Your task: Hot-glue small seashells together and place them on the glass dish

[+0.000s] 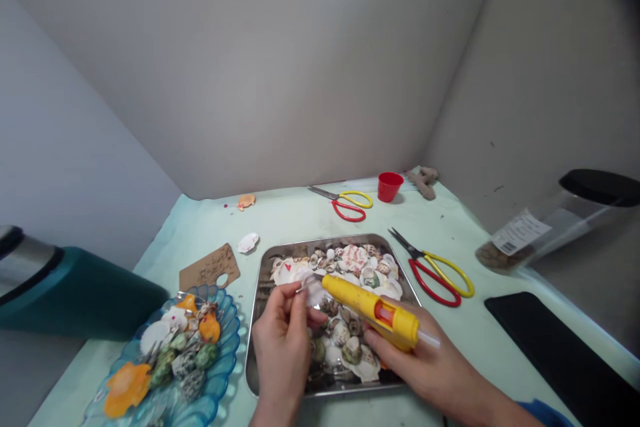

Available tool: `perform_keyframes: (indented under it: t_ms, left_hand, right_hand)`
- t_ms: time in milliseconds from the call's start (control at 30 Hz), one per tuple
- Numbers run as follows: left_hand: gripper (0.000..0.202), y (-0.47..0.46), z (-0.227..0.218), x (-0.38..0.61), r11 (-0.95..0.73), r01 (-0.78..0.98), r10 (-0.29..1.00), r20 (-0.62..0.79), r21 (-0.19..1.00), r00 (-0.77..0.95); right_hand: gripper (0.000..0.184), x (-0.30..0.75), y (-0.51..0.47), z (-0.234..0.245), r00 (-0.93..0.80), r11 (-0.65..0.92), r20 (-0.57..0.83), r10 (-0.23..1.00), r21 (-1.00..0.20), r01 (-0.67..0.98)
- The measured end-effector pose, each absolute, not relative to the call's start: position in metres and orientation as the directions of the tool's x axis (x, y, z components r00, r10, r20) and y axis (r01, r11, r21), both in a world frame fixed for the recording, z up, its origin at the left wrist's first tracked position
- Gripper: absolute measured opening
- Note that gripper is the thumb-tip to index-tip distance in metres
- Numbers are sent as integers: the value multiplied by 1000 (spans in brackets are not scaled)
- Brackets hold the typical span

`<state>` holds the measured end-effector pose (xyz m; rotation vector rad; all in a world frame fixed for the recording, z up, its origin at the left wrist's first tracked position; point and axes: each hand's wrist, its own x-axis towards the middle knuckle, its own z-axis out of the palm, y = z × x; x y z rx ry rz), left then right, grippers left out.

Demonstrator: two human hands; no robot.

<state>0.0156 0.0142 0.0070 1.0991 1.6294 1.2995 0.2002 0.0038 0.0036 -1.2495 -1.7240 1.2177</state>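
A yellow hot glue gun [370,303] is gripped in my right hand [420,353], with a clear glue stick poking from its back end. Its dark nozzle points left, close to the fingertips of my left hand [285,330]. Thumb and forefinger of that hand pinch a small thing, partly hidden, with a thin metallic bit showing. Both hands are above a metal tray [253,363] filled with seashells [355,257], several of them white scallops and striped snail shells.
On the left, a blue scalloped plate [227,353] holds shells, near a teal bottle [100,293] and brown card [210,270]. Two pairs of scissors [440,273] [345,203], a red cup [389,187], a clear jar [535,233] and a black slab [560,353] surround the tray.
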Motion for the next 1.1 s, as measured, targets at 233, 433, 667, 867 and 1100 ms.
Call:
perform_keyframes:
  t_ms: [233,433,667,867,1100]
  left_hand:
    - [26,15,8,17,101,188,947,-36,977,-320]
    - [27,15,7,19,91,191,955,-31,977,-297]
    - [30,14,11,19,98,189,937,-26,977,-348]
    - [30,14,12,18,88,202,937,-12,975,-350]
    - [27,15,11,17,95,136,930,-40,986,-364]
  right_hand:
    - [15,200,5,5,-308,162,52,950,-925,344]
    - [13,201,5,15,-372,256,98,923,-879,403]
    - [14,200,5,14,-355,255,106,929,-878,405]
    - [14,200,4,9,-311,243,117,943,-882,405]
    - [13,200,3,3,-258,151,56,964,-920,362]
